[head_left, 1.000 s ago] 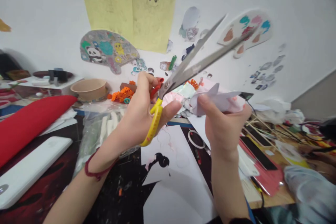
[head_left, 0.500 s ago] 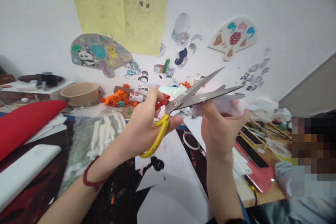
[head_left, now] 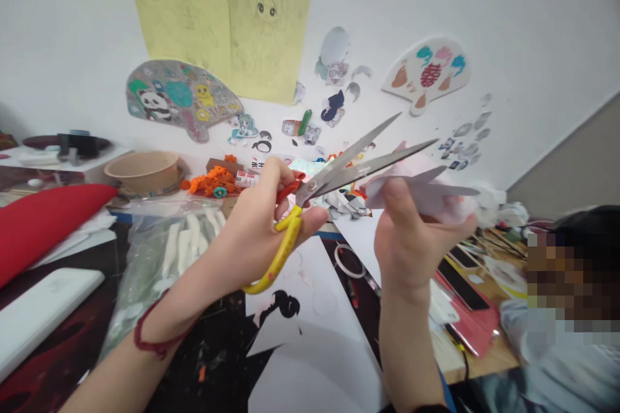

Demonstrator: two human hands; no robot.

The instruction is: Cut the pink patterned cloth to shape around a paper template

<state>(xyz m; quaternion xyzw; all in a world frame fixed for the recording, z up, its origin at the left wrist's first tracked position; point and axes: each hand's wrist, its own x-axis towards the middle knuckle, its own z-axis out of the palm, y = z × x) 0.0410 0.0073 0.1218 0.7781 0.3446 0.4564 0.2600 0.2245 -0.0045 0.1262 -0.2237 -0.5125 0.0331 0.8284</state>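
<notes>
My left hand (head_left: pixel 256 226) is closed round the yellow and red handles of a large pair of scissors (head_left: pixel 334 177). The steel blades stand apart and point up to the right. My right hand (head_left: pixel 411 239) pinches a pale pink and white paper cut-out (head_left: pixel 426 190) held up in the air. The lower blade lies along the cut-out's upper edge, close to my right thumb. A red cord is tied round my left wrist.
On the dark table below lie white sheets with a black figure (head_left: pixel 310 310), a clear bag of white pieces (head_left: pixel 165 251), a red cushion (head_left: pixel 43 219), a white flat case (head_left: pixel 33 319) and a paper bowl (head_left: pixel 143 171). Another person sits at the right edge (head_left: pixel 566 310). Drawings and stickers cover the wall (head_left: pixel 227 19).
The scissors swung down from pointing high at the wall to level with the cut-out. The blades narrowed a little. My right hand and the cut-out shifted slightly right.
</notes>
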